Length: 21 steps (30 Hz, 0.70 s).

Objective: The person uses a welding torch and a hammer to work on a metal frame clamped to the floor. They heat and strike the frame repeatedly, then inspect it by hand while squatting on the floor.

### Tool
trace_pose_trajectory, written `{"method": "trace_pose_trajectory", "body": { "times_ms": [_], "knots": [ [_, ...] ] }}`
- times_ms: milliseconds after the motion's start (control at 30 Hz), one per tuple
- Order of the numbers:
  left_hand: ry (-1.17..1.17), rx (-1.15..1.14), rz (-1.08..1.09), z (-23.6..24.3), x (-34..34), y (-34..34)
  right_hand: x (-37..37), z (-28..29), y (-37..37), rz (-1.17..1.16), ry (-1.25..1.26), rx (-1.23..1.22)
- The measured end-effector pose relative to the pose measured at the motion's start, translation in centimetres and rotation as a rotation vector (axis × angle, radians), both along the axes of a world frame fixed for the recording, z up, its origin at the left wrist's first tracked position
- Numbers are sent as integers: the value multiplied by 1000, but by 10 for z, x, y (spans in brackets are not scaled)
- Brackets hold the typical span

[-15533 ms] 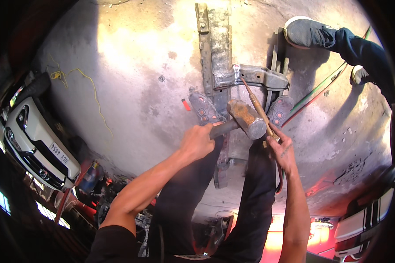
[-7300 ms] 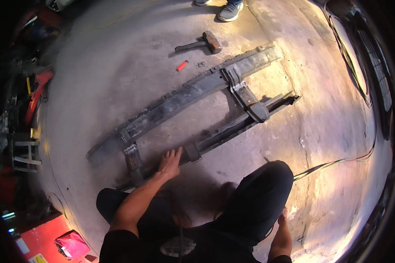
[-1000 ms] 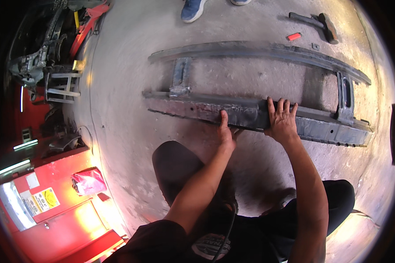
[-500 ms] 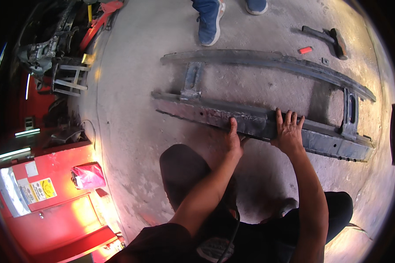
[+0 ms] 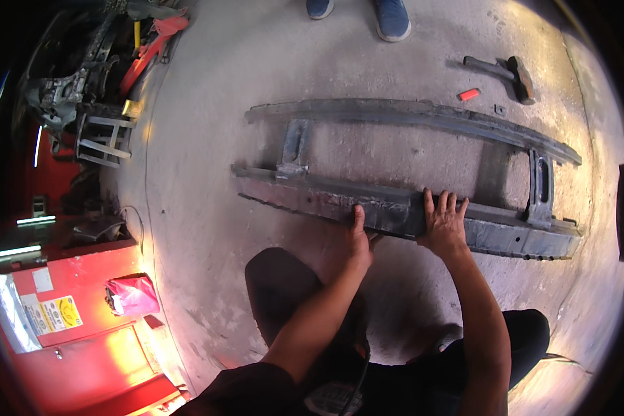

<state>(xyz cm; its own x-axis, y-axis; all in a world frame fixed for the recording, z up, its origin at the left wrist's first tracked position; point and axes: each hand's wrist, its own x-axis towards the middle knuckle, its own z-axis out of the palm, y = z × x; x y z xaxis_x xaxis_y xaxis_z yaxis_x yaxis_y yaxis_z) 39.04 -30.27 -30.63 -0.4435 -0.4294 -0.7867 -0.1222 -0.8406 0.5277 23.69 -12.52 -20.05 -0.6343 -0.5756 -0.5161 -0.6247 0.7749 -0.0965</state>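
Note:
A long dark metal car frame, like a radiator support (image 5: 388, 202), lies on the floor before me. Two parallel beams are joined by a short upright near each end. My left hand (image 5: 359, 239) grips the near beam around its middle, with the thumb up on its face and the other fingers mostly hidden beneath. To the right of it, my right hand (image 5: 445, 225) is hooked over the same beam, its fingers bent across the top edge and slightly apart.
Beyond the frame lie a hammer (image 5: 509, 76), a small red object (image 5: 469, 94) and a small metal piece (image 5: 500, 109). Another person's blue shoes (image 5: 393, 21) stand at the far edge. Leftward are a grey metal stand (image 5: 105, 139), a red cabinet (image 5: 83, 347) and a pink bag (image 5: 133, 296).
The view has shifted, so the frame sits slightly lower and further left in the picture. Both hands keep their places on the beam. The other person's feet have changed position.

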Motion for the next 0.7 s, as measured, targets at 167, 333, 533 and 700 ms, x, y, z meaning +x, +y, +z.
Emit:
{"method": "trace_pose_trajectory", "body": {
  "times_ms": [167, 333, 533, 700],
  "knots": [
    [10, -144, 67, -11, 2, -4, 1, -2, -4, 6, 7, -35],
    [-68, -275, 150, 1, -4, 10, 4, 1, -3, 10, 10, -41],
    [-87, -203, 144, -2, 4, 4, 0, 1, -5, 55, 6, -7],
    [-58, -244, 168, 5, -6, 11, 3, -13, 6, 33, 53, -184]
  ]
}}
